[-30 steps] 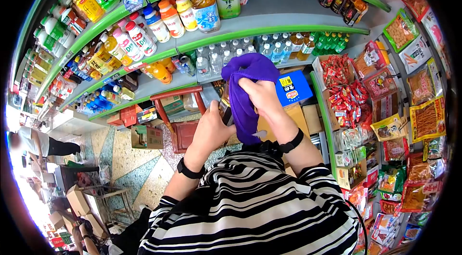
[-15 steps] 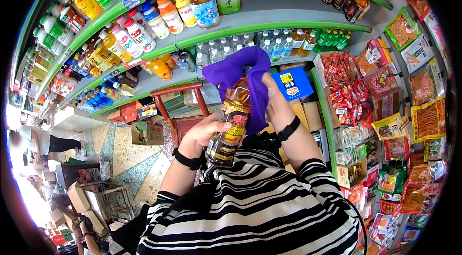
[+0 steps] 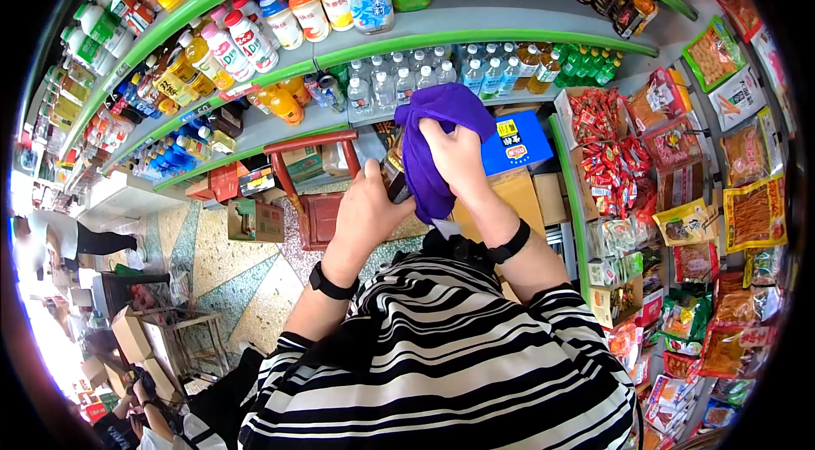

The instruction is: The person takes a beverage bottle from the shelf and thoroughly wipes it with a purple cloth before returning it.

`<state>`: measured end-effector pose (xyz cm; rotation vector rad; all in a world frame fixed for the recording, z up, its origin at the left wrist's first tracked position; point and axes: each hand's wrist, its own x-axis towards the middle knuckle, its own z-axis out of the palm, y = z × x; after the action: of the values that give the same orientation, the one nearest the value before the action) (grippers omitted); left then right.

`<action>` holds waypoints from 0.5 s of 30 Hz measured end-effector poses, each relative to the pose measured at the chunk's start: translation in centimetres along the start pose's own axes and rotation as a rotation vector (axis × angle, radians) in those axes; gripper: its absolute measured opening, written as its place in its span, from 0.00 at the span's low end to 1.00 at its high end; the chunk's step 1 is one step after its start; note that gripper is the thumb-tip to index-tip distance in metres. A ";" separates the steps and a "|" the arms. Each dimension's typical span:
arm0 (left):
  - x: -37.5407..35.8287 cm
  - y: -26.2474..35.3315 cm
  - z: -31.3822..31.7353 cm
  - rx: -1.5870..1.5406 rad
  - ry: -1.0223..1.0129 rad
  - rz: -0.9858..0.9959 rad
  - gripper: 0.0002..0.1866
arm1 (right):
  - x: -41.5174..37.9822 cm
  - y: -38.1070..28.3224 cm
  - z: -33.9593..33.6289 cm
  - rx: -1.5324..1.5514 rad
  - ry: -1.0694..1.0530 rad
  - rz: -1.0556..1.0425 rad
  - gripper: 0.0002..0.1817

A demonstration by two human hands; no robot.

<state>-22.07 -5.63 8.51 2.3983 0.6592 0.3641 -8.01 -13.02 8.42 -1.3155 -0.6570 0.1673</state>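
My right hand [image 3: 454,157] is closed on a bunched purple cloth [image 3: 424,182], pressing it round a drink bottle. Of the bottle [image 3: 394,178], only a dark strip with a bit of label shows; the cloth hides the rest. On the left side of the bottle is my left hand [image 3: 369,216], with its fingers stretched up and its thumb curved towards the cloth, gripping the bottle near one end. A small white tag [image 3: 446,229] hangs below the cloth. Both wrists wear black bands.
Green-edged shelves [image 3: 356,49] of bottled drinks curve across the front. A red wooden chair [image 3: 318,221] and a blue box [image 3: 516,144] stand below them. Packaged snacks [image 3: 679,204] line the right side. Other people [image 3: 140,403] are at the left, beside cardboard boxes.
The bottle has turned from upright, label showing, to mostly hidden behind the cloth. My right hand has come round to the front of the cloth; my left hand's fingers now point up.
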 end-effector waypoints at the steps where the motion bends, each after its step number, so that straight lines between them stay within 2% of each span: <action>1: -0.1 0.0 -0.4 -0.009 -0.015 0.000 0.29 | -0.1 0.2 0.2 0.061 0.023 0.026 0.09; 4: -0.6 0.3 -1.7 -0.080 -0.165 -0.075 0.29 | 0.0 -1.6 -0.7 0.272 -0.075 0.453 0.09; 5: -0.7 0.5 -2.1 -0.114 -0.231 -0.112 0.29 | -0.1 -2.5 -0.5 0.318 -0.057 0.504 0.10; 8: -0.8 0.7 -3.8 -0.501 -0.455 -0.126 0.34 | 0.0 -2.5 -1.2 0.419 -0.143 0.625 0.11; 9: -0.8 -1.7 -1.9 -0.664 -0.496 -0.036 0.34 | 0.0 -1.6 -1.4 0.465 -0.191 0.584 0.13; 12: -1.8 -1.9 -2.3 -1.171 -0.582 -0.261 0.28 | -0.1 2.7 -2.0 0.769 -0.245 0.652 0.16; 13: -2.2 -1.9 -2.4 -1.393 -0.703 -0.339 0.30 | -0.3 3.6 -1.8 0.826 -0.295 0.688 0.35; 15: -3.3 -2.2 -2.2 -1.729 -0.867 -0.490 0.29 | -0.4 4.5 -1.2 0.905 -0.363 0.734 0.40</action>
<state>-26.52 -4.83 8.50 0.5420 0.2232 -0.2821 -6.62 -13.01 3.96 -0.5773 -0.2852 1.1794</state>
